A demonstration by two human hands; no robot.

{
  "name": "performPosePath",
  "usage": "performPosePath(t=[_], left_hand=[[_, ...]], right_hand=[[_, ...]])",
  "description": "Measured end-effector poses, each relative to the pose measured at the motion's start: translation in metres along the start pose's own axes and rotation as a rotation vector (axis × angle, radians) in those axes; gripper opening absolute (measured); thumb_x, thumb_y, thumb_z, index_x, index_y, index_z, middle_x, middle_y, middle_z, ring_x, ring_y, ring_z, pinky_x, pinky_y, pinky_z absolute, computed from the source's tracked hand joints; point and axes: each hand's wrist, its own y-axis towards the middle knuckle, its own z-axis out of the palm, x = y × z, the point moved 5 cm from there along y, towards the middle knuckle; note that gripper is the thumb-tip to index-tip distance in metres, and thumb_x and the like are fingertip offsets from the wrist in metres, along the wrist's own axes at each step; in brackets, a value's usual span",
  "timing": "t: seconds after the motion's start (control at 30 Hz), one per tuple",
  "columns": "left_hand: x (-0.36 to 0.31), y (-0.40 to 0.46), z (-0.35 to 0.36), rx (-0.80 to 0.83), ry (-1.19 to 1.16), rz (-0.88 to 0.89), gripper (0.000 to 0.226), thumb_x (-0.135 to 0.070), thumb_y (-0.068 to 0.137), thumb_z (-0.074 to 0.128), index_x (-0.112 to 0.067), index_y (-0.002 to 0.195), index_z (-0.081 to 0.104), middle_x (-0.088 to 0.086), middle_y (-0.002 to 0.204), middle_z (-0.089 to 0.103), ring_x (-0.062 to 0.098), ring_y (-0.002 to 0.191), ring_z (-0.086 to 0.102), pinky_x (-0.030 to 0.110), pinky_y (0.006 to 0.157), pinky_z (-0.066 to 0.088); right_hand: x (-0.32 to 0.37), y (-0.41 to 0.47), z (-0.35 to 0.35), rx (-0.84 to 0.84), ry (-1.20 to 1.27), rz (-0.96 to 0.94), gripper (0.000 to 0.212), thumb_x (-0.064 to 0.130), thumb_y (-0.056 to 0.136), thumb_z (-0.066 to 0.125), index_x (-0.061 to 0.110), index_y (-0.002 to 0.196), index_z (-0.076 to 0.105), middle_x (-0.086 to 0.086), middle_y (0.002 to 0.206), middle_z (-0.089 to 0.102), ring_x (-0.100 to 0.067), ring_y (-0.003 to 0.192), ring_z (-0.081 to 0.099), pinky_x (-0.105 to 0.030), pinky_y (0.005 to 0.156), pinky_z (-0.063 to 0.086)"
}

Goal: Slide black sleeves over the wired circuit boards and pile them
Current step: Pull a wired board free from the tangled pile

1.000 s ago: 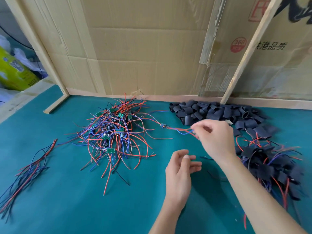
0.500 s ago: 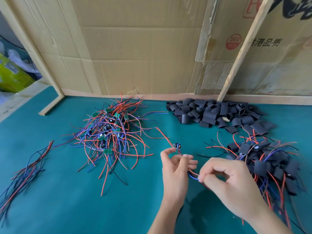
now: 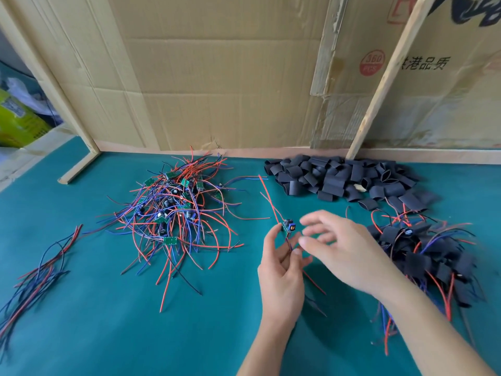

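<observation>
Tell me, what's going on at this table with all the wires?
A person is fitting black sleeves over small wired circuit boards. The left hand pinches one bare board by its wires, while the right hand hovers open beside it, empty. Bare boards wait in a tangle on the left, loose sleeves lie at the back, and finished ones pile up on the right.

Teal table (image 3: pixel 81 321), tangled wired boards (image 3: pixel 173 210), black sleeves (image 3: pixel 339 177), sleeved pile (image 3: pixel 428 256), loose wires (image 3: pixel 35 280)

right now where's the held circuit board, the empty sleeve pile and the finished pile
held circuit board (image 3: pixel 289 227), head view, on its blue component
empty sleeve pile (image 3: pixel 336 178), head view, middle of the heap
finished pile (image 3: pixel 423 253), head view, on a sleeved board
</observation>
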Motion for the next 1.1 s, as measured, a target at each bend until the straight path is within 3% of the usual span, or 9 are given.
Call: performPosePath(t=[0.07,0.13,0.27,0.33,0.47,0.6,0.77,0.9,1.1], left_hand=[[0.000,0.000,-0.001,0.002,0.014,0.000,0.045,0.003,0.103,0.050,-0.027,0.137,0.050,0.006,0.118,0.076,0.025,0.105,0.075,0.042,0.097,0.058],[-0.002,0.000,-0.002,0.001,0.019,0.003,0.042,-0.005,0.103,0.054,-0.031,0.136,0.051,0.003,0.116,0.077,0.022,0.103,0.076,0.037,0.096,0.059],[-0.004,-0.001,-0.002,-0.026,0.012,0.017,0.044,-0.014,0.105,0.055,-0.031,0.144,0.045,-0.003,0.134,0.068,0.007,0.109,0.072,0.039,0.096,0.059],[-0.005,-0.001,-0.002,-0.040,0.025,0.030,0.054,-0.015,0.105,0.054,-0.035,0.151,0.036,-0.009,0.147,0.054,-0.004,0.108,0.069,0.043,0.100,0.056],[-0.012,-0.004,0.000,-0.024,0.066,0.051,0.065,-0.026,0.100,0.053,-0.051,0.153,0.025,-0.039,0.131,0.052,0.004,0.097,0.074,0.037,0.100,0.052],[-0.010,-0.003,-0.003,-0.060,0.068,0.056,0.050,-0.029,0.090,0.057,-0.057,0.130,0.049,-0.009,0.114,0.072,0.015,0.093,0.074,0.034,0.087,0.058],[-0.009,-0.003,-0.003,-0.062,0.060,0.052,0.033,-0.025,0.087,0.060,-0.048,0.112,0.060,-0.005,0.107,0.074,0.013,0.101,0.073,0.025,0.086,0.057],[-0.008,-0.002,-0.003,-0.060,0.046,0.054,0.023,-0.021,0.096,0.059,-0.038,0.111,0.064,0.000,0.099,0.075,0.019,0.098,0.073,0.039,0.094,0.057],[-0.009,-0.003,0.000,0.018,-0.016,-0.006,0.022,-0.014,0.108,0.047,-0.023,0.119,0.063,0.016,0.086,0.075,0.029,0.071,0.073,0.033,0.067,0.060]], right_hand=[[0.003,0.018,0.013,0.045,0.020,0.048,0.033,0.037,0.092,0.069,0.034,0.125,0.065,0.013,0.111,0.074,-0.003,0.089,0.072,-0.031,0.088,0.058],[0.005,0.030,0.023,0.087,0.027,0.071,0.030,0.033,0.092,0.070,0.030,0.122,0.069,0.007,0.106,0.077,-0.015,0.091,0.074,-0.041,0.085,0.061],[0.005,0.042,0.024,-0.011,0.081,0.066,0.015,0.020,0.086,0.072,0.032,0.095,0.075,0.013,0.074,0.076,-0.007,0.064,0.072,-0.024,0.067,0.054],[0.004,0.043,0.019,-0.102,0.164,0.058,0.015,0.020,0.084,0.076,0.032,0.093,0.076,0.018,0.075,0.076,0.000,0.071,0.070,-0.015,0.068,0.049],[0.000,0.041,0.010,-0.205,0.398,0.057,0.023,0.009,0.082,0.080,0.029,0.093,0.076,0.011,0.079,0.078,-0.005,0.072,0.071,-0.020,0.071,0.050],[0.002,0.039,0.011,-0.205,0.355,-0.017,0.031,-0.005,0.079,0.077,0.024,0.090,0.073,0.006,0.082,0.076,-0.011,0.072,0.070,-0.028,0.076,0.057],[0.009,0.045,0.012,-0.190,0.502,-0.045,0.029,-0.007,0.083,0.073,0.020,0.094,0.069,-0.001,0.087,0.078,-0.022,0.079,0.074,-0.032,0.079,0.059],[0.019,0.047,-0.004,-0.310,0.664,-0.109,0.024,-0.011,0.088,0.070,0.011,0.096,0.066,-0.007,0.084,0.077,-0.022,0.074,0.075,-0.035,0.075,0.062],[0.033,0.036,-0.082,-0.585,0.920,-0.235,0.020,-0.002,0.089,0.071,0.014,0.099,0.065,-0.010,0.089,0.075,-0.016,0.067,0.069,-0.024,0.063,0.053]])
